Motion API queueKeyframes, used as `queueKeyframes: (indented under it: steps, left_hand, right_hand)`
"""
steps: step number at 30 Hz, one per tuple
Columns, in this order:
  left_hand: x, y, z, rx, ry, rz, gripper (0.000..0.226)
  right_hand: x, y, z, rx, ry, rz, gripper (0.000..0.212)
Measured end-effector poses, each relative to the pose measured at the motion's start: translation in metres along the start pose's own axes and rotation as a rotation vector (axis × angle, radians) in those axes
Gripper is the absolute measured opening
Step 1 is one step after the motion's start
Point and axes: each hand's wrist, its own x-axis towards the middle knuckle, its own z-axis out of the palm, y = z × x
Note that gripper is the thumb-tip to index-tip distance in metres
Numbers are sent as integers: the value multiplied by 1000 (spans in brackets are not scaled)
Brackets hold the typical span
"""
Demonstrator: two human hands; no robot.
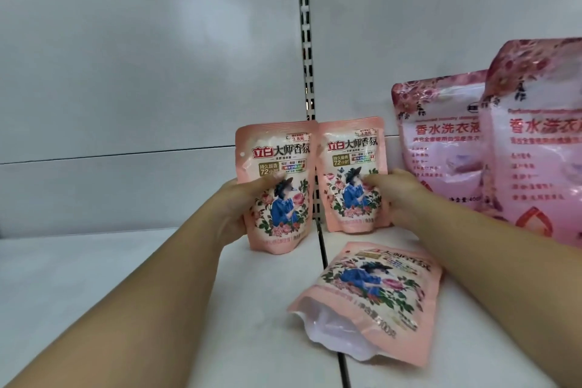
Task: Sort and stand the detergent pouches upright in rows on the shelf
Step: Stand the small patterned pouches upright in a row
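Brightness: bright, even, cool white light; no dark corners.
Source: seems overhead and frontal; a soft bright patch on the back panel (214, 9) above the left hand (234, 208).
Shadows: faint and soft, under both forearms on the shelf (94, 277).
Glare: white sheen on the clear base of the lying pouch (371, 299) below the right hand (400, 198); washed-out shine on the large pouches (535, 142) right of that hand.
Blur: large pouches smeared, print unreadable; held pouches sharper.
Distortion: wide-angle bending, the upright strip (307, 41) and shelf edges curve.
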Motion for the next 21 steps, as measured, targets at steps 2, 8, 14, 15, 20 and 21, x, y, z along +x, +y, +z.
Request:
queueKeyframes:
  steps: [2,8,14,15,20,21]
  left_hand:
    - [1,1,-2,0,-3,9,19]
    - [2,2,-1,-20,-56,15,15]
    - [1,1,6,-40,-47,67,20]
    - [1,1,7,-44,-42,80,23]
    - [-2,1,22,-91,-72,146,24]
    - [-3,0,26,-102,-86,157,22]
  right_hand:
    - [-8,-2,1,-203,17,-13,32]
    - [-38,-12,-11,-1339,-184,-25,72]
    - [-56,-19,-25,-1355,-357,55,77]
    - [-57,-21,-26,-1365,-382,82,75]
    - [-66,-21,-22,-1352,-418,311,87]
    - [-67,-21,-23,-1346,-423,335,80]
